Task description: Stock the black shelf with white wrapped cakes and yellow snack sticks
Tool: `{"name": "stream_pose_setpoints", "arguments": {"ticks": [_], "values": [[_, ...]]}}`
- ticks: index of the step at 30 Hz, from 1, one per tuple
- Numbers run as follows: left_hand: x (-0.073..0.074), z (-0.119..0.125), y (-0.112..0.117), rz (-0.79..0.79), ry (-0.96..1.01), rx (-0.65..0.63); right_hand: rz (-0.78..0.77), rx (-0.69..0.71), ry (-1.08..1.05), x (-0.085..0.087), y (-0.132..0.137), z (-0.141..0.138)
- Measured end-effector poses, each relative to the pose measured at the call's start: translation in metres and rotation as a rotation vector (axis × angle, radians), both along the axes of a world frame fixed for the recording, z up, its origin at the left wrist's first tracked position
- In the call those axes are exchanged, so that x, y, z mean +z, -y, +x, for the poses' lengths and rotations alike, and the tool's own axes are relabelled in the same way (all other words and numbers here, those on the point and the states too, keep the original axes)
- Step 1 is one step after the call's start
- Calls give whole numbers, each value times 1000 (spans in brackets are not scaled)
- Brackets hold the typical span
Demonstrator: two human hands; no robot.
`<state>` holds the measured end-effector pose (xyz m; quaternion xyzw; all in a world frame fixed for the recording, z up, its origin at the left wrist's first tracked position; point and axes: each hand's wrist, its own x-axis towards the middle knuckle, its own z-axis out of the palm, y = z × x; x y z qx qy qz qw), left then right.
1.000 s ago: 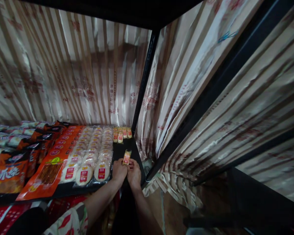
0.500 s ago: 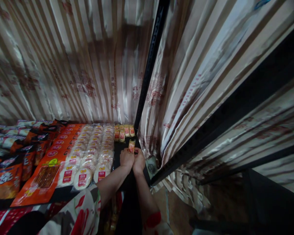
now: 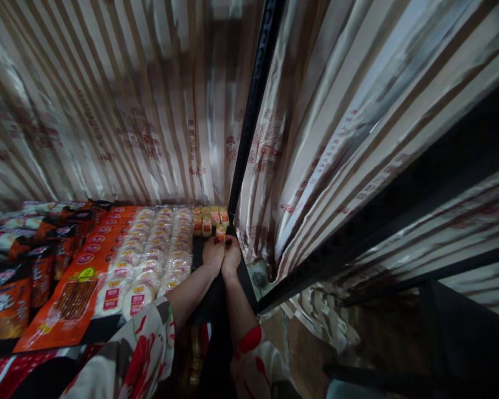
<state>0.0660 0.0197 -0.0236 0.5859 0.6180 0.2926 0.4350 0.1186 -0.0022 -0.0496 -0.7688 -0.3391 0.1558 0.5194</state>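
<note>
Both hands are together over the right end of a dark shelf (image 3: 199, 256). My left hand (image 3: 213, 254) and my right hand (image 3: 232, 255) pinch a small yellow-and-red snack packet (image 3: 220, 231) between their fingers, holding it upright. Just behind it stand several matching small packets (image 3: 207, 224) in short rows in the shelf's back corner. To the left of my hands run rows of round white rice crackers (image 3: 178, 260) in clear wrappers. My fingertips are partly hidden behind the held packet.
Orange packs of brown sticks (image 3: 77, 296) and orange-black snack bags (image 3: 6, 305) fill the shelf farther left. A black post (image 3: 251, 111) rises at the back corner. Patterned curtains (image 3: 149, 122) hang behind and to the right. A thick black bar (image 3: 357, 221) slants across the right.
Both hands have moved forward with the packet, bringing it close to the front of the small packets' rows. The view has shifted slightly.
</note>
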Motion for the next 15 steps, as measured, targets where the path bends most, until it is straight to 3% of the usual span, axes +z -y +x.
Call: {"name": "stream_pose_setpoints", "arguments": {"ticks": [15], "values": [[3, 9, -24, -25, 82, 29, 61, 9, 38, -1, -32, 10]]}}
